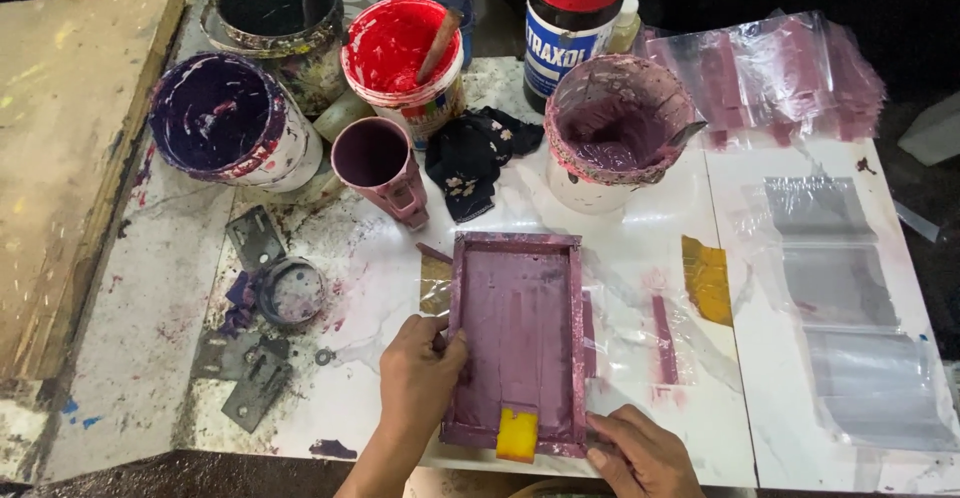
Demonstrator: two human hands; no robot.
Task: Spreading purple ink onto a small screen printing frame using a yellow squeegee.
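Where the worktop runs leftmost, a purple-stained paint bucket [222, 118] and a red paint bucket [403, 53] are seen, with a mauve mug [378, 163] just beside them. Nearer the front, the left hand [420, 373] is laid on the left rail of the small purple printing frame [518, 343], fingers curled over its edge. The frame is set flat on the white table [160, 298], its long axis running away from the person. A yellow squeegee [517, 435] is seen at its near end. The right hand [640, 448] is pressed at the near right corner, fingers bent. Clear plastic bags [850, 328] are spread farther right.
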